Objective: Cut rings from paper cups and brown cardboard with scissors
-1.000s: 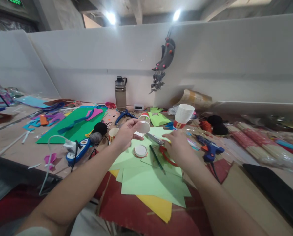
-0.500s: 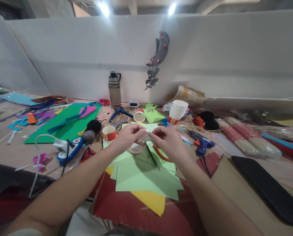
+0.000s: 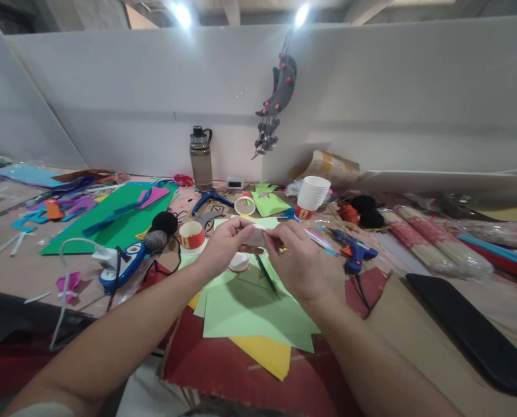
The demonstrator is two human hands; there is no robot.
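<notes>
The left hand [image 3: 226,246] pinches a small white piece [image 3: 255,236] between thumb and fingers, while the right hand [image 3: 299,260] grips its right edge, above the pale green sheets [image 3: 245,315]. Under them lie a dark green pencil [image 3: 267,277] and a shallow white cup piece [image 3: 239,262], partly covered by the left hand. A red-and-white cup [image 3: 191,236] stands left; on the far right rise stacked cups [image 3: 312,194], with a blue glue gun [image 3: 358,253] nearer on the worktop [image 3: 2,269].
</notes>
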